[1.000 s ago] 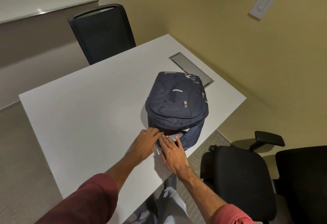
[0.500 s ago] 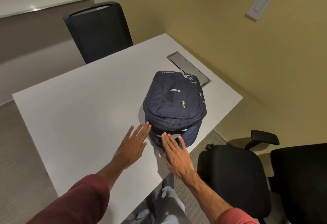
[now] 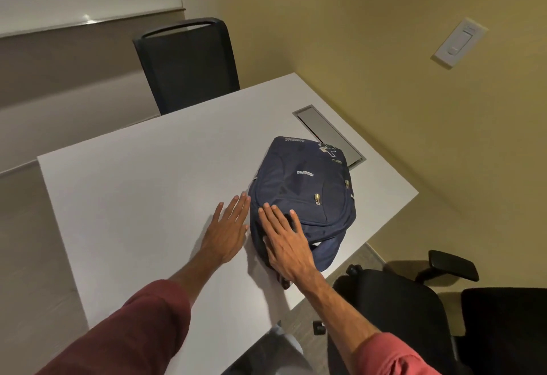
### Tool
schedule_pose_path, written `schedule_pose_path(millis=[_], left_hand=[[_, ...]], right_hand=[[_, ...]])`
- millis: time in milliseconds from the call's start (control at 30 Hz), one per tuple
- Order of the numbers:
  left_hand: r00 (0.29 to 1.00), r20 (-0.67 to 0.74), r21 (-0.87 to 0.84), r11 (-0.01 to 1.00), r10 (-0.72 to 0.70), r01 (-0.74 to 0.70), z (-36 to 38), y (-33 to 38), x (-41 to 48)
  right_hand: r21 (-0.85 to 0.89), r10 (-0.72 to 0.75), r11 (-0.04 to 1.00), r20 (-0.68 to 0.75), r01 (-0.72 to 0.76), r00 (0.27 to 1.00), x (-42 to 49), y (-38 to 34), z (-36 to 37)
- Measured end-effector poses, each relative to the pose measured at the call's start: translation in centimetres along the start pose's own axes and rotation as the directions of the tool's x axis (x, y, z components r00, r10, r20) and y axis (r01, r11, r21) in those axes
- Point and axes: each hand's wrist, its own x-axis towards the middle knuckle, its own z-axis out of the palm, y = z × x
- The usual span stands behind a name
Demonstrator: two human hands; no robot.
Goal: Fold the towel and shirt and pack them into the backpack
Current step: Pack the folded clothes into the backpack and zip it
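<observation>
A navy blue backpack (image 3: 305, 194) lies front-up and zipped on the white table (image 3: 142, 197), near its right side. My right hand (image 3: 284, 244) lies flat on the backpack's near end, fingers straight and spread. Beside the backpack's left edge, my left hand (image 3: 226, 232) is flat with straight fingers, its fingertips at the bag's side. No towel or shirt is in view.
A grey cable hatch (image 3: 328, 134) is set in the table just behind the backpack. One black chair (image 3: 189, 63) stands at the table's far side and a black armchair (image 3: 393, 315) at the near right. A wall switch (image 3: 460, 43) is on the right-hand wall.
My right hand has slid forward from the table onto the backpack's near end. The left hand's fingers straightened and moved up along the bag's left side. The backpack stays put.
</observation>
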Motion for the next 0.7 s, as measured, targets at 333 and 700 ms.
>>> schedule_pose_path(millis=[333,700], left_hand=[[0.979,0.113,-0.211,0.959,-0.170,0.191,-0.9,0.6,8.0],[0.956,0.240,-0.428,0.866,-0.168,0.260,2.5,1.3,12.9]], right_hand=[[0.068,0.065,0.995,0.064,-0.069,0.996,7.9,5.7,1.4],[0.135,-0.031,0.991,0.126,0.014,0.992,14.0,9.5,5.1]])
